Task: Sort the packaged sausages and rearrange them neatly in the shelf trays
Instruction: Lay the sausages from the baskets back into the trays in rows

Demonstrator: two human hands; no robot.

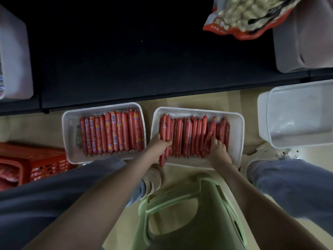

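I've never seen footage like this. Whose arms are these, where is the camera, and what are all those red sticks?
There is no machine here. A person wears a wide-angle camera on the head, so you look down along their own two arms. A green stool shows between their legs, and a dark shelf stands in front. On the floor lie two white trays of red packaged sausages: the left tray is lined up neatly, the right tray less so. The left hand grips a bundle of sausages at the right tray's left end. The right hand touches sausages further right with its fingertips; whether it pinches one I cannot tell. To the sides stand a red basket and a clear bin that looks empty.
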